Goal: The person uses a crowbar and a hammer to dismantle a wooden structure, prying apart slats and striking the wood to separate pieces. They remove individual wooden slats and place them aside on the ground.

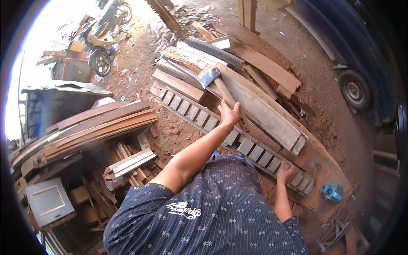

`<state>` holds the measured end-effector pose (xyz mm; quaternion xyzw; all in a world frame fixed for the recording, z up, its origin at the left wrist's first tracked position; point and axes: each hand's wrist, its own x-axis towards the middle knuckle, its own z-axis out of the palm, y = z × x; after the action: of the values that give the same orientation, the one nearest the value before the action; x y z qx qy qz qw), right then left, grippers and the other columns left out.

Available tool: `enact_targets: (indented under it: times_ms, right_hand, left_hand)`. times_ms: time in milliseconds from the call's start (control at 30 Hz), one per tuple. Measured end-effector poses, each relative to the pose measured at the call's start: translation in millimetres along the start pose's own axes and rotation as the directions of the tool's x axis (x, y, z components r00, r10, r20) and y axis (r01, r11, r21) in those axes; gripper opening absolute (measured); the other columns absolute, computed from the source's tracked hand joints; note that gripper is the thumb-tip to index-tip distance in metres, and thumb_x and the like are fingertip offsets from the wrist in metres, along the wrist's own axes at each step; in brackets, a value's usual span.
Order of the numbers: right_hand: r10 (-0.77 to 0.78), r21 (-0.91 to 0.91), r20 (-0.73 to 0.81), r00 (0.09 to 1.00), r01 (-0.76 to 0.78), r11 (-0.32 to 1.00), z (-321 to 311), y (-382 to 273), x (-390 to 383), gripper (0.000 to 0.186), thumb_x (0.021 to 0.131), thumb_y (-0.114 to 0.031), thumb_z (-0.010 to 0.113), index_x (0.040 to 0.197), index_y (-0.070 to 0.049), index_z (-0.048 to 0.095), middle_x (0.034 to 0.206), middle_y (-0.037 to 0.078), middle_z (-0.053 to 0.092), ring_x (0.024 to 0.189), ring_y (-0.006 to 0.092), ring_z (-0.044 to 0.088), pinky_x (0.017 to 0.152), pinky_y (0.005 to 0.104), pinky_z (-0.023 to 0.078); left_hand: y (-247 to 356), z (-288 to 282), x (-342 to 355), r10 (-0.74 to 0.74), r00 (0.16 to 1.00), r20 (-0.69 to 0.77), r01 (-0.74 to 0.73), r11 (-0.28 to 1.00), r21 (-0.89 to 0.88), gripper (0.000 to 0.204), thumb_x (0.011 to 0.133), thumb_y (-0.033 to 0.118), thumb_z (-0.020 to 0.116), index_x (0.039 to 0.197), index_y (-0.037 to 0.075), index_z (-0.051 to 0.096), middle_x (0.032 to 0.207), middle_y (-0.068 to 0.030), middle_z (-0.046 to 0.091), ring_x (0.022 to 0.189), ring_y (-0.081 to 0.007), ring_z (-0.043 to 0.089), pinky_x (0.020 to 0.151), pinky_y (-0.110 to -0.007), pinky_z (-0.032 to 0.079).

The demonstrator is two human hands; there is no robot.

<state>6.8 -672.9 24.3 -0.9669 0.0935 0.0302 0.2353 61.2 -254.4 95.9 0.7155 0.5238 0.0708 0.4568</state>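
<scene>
My left hand (230, 114) is closed round the wooden handle of an axe (210, 77). Its broad grey metal head points away from me, above the stacked planks. A long louvred wooden frame (199, 114), with a row of short slats between two rails, runs slantwise in front of my body. Towards its right end, my right hand (286, 172) grips the frame, fingers curled at the slats. Just beyond the frame lies a thick pale wooden beam (263, 112). The axe head hides part of the boards behind it.
A blue clamp-like metal tool (332, 192) rests on the wide board at the right. More planks (97, 131) are piled at the left, above a small cabinet door (49, 202). A dark blue vehicle (340, 46) stands far right; a motorcycle (101, 55) is far left.
</scene>
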Motion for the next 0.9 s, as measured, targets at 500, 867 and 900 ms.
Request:
enact_targets:
  times_ms: [500,867,900]
  right_hand:
    - [0.608,0.776,0.595,0.525,-0.574,-0.262,37.7,24.5,-37.2,0.092,0.085,-0.076,0.055,0.157,-0.023,0.032,0.163,0.003,0.030,0.149,0.0314,0.025,0.119,0.0605,0.018]
    - [0.633,0.926,0.376,0.677,-0.297,-0.232,-7.9,-3.1,-106.1,0.083,0.097,-0.070,0.037,0.159,-0.016,0.025,0.164,0.010,0.028,0.148,0.0355,0.029,0.121,0.0568,0.020]
    - [0.623,0.946,0.321,0.713,-0.267,-0.182,-33.6,-43.1,-114.0,0.083,0.097,-0.069,0.038,0.159,-0.016,0.025,0.164,0.011,0.028,0.148,0.0356,0.029,0.122,0.0563,0.021]
  left_hand:
    - [-107.2,2.0,41.3,0.288,0.423,0.859,-0.890,0.311,0.334,0.069,0.084,0.068,0.061,0.117,0.008,0.071,0.107,-0.0145,0.070,0.104,-0.0326,0.066,0.092,-0.044,0.053]
    - [-92.0,-62.5,12.6,0.033,0.237,0.971,-0.930,0.297,0.217,0.095,0.066,0.089,0.059,0.094,0.000,0.075,0.094,-0.0204,0.073,0.087,-0.0361,0.071,0.075,-0.045,0.057]
    - [-98.8,-93.0,-1.4,0.121,0.281,0.952,-0.907,0.358,0.222,0.096,0.065,0.089,0.060,0.091,-0.002,0.072,0.091,-0.0213,0.072,0.082,-0.0377,0.071,0.073,-0.045,0.057]
